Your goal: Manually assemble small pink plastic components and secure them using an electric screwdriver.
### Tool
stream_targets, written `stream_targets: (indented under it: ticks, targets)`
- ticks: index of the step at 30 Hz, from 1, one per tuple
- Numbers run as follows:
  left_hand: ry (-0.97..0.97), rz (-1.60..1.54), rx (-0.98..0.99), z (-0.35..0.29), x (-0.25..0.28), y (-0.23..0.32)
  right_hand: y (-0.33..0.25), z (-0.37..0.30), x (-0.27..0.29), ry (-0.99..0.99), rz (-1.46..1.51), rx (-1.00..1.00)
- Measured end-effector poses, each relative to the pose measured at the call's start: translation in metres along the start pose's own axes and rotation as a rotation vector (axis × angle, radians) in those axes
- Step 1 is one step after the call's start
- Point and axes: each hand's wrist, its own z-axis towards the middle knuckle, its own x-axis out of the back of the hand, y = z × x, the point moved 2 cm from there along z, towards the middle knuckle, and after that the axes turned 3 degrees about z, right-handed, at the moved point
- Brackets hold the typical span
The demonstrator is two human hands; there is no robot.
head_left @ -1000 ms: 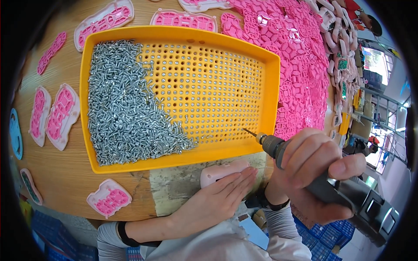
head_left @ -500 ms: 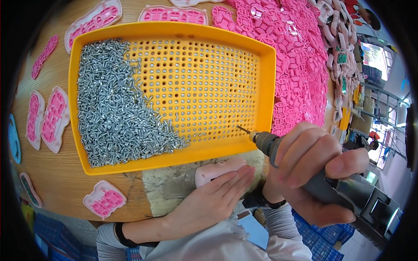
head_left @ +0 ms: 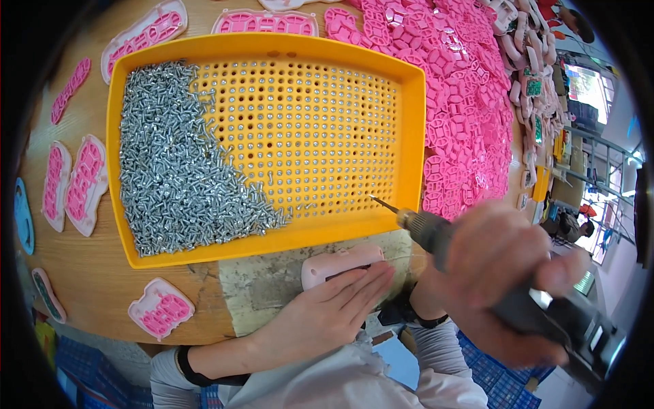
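My right hand (head_left: pixel 501 273), blurred, wraps around a black power screwdriver (head_left: pixel 436 237) with a brass-coloured chuck. Its thin bit reaches over the right front part of a yellow tray (head_left: pixel 272 249), the tip over the perforated plate; a small bright spot shows at the tip, too small to name. The plate's holes hold many screw heads, and loose silver screws (head_left: pixel 180 170) are heaped on the left. My left hand (head_left: pixel 340 300) lies with straight fingers together over the near side of a pale pink plastic shell (head_left: pixel 334 264) on a worn mat (head_left: pixel 255 300). Its thumb is hidden.
Bright pink plastic pieces (head_left: pixel 466 129) are piled right of the tray. Several pale pink shells with pink inserts (head_left: pixel 88 184) lie on the wooden table (head_left: pixel 95 273) to the left, another (head_left: pixel 162 310) at the near left. Shells with green boards (head_left: pixel 533 85) are stacked far right.
My right hand and the screwdriver have shifted slightly and are now blurred. The bit tip stays over the tray's right front part. My left hand rests on the shell as before.
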Motion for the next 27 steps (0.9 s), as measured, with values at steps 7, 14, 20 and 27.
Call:
stream_targets:
  ticks: [7, 14, 20, 27]
  targets:
    - [-0.045, -0.086, 0.037, 0.0, -0.002, 0.001, -0.013, -0.008, 0.004, 0.049, 0.151, 0.047]
    - [-0.058, -0.06, 0.003, 0.002, 0.002, -0.001, 0.002, -0.03, 0.018, -0.097, -0.032, -0.06]
    - [-0.049, -0.065, 0.0, 0.001, 0.0, -0.001, 0.007, -0.032, 0.014, -0.102, -0.041, -0.04]
    - [0.343, -0.318, 0.155, -0.004, 0.016, -0.006, -0.02, -0.021, 0.005, 0.131, 0.223, 0.067]
